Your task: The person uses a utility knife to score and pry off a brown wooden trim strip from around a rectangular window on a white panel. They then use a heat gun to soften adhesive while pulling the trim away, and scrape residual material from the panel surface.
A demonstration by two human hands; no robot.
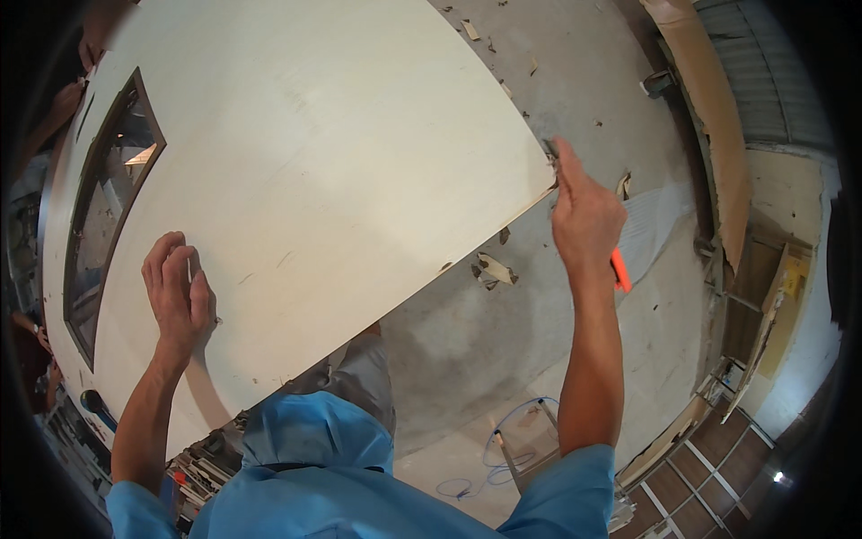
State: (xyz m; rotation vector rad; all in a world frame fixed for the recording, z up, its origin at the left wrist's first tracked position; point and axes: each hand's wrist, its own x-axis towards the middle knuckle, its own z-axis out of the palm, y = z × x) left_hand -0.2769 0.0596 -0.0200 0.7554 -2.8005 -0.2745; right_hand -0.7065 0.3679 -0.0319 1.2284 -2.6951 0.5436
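A large cream door panel lies in front of me, with a dark-framed opening near its left side. Resting on the panel's left part is my left hand, its fingers loosely bent and apart, with nothing in it. My right hand is closed at the panel's right corner, index finger stretched along the edge. From the back of its grip sticks the orange handle of what looks like a knife. The hand hides most of this tool, and its working end at the corner is hard to make out.
Scraps litter the concrete floor beyond the panel edge. A thin blue hose lies lower right. Brown sheets and a metal frame stand at the right. Another person's hands are at the panel's far left.
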